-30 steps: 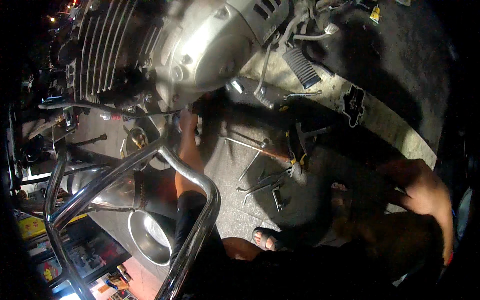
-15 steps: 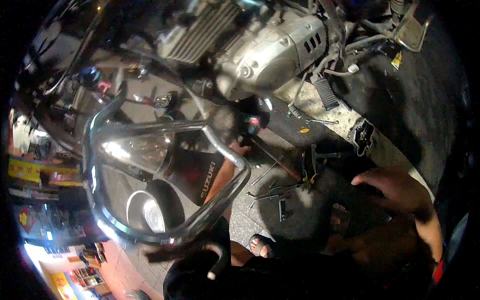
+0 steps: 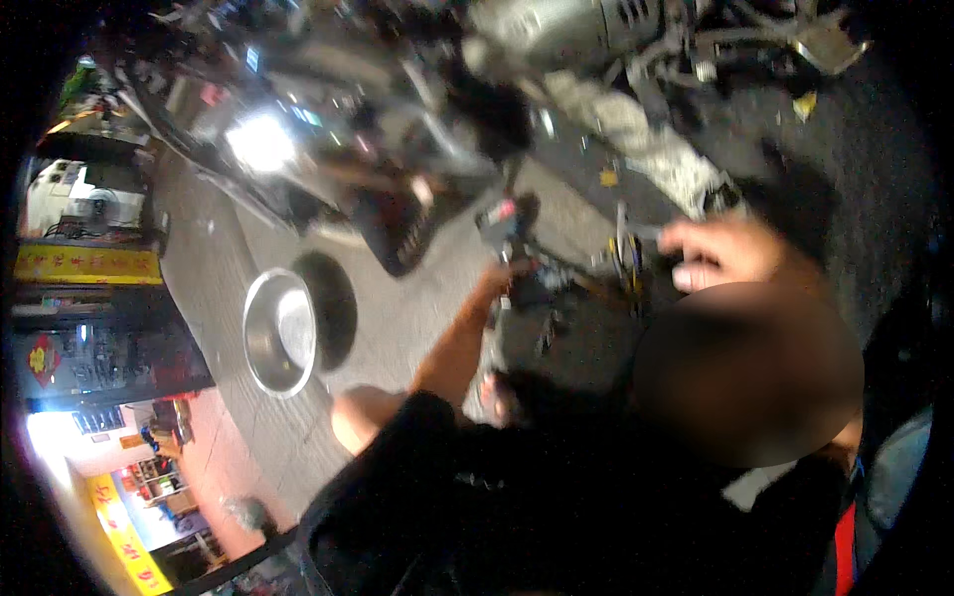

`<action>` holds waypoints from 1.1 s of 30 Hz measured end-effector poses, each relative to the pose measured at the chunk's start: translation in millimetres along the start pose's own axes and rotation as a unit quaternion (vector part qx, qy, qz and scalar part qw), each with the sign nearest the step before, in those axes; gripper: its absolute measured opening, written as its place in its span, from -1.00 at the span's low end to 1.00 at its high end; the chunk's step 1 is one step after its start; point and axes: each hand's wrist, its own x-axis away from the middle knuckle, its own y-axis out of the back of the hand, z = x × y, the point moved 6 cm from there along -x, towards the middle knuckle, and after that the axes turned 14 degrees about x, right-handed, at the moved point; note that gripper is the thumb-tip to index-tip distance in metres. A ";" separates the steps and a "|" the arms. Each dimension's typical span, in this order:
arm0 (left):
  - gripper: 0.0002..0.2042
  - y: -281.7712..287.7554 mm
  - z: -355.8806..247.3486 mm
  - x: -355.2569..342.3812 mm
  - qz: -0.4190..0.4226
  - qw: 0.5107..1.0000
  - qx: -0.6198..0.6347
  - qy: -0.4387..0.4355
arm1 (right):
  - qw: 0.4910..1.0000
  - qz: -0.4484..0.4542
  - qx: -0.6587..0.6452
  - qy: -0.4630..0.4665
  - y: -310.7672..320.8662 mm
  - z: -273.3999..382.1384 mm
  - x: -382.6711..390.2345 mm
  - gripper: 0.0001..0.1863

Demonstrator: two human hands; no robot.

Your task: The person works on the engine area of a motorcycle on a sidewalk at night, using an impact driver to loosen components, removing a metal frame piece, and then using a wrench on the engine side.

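Observation:
My left hand [image 3: 509,277] reaches low over the floor, smeared by motion. It is closed on a dark tool [image 3: 505,217] with a red patch; its exact kind is too blurred to tell. To the right, my right hand [image 3: 723,253] hovers with its thumb and loosely bent fingers apart, nothing visible in them. Beside its fingertips lies what looks like a hammer [image 3: 624,230], close to yellow-handled tools [image 3: 624,263]. An open-framed metal part [image 3: 720,196] sits just beyond the right hand. More hand tools [image 3: 556,283] lie blurred beside the left hand.
A silver metal basin [image 3: 254,333] rests on the floor at left. Motorcycle parts, with a bright headlamp [image 3: 263,142], fill the upper left. A silver engine casing [image 3: 556,35] stands at the far side, above a pale strip [image 3: 626,119]. A blurred patch covers the area below my right hand.
The view has shifted, so the motorcycle sits higher and its front bars no longer cover the basin. My left hand and the dark tool came nearer; my right hand moved up beside the hammer.

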 end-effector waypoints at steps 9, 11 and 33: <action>-0.63 -19.0 -20.4 69.9 0.054 0.977 0.205 0.013 | 0.991 0.092 -0.091 0.019 -42.0 -46.7 -26.4 -0.63; -0.62 -38.1 -22.1 83.5 0.084 0.960 0.263 0.044 | 0.985 0.048 -0.145 -0.082 -74.5 -103.0 -30.4 -0.66; -0.70 -131.4 -23.5 144.2 0.279 0.871 0.367 0.171 | 0.962 -0.110 0.107 0.224 -250.9 -64.9 -35.5 -0.55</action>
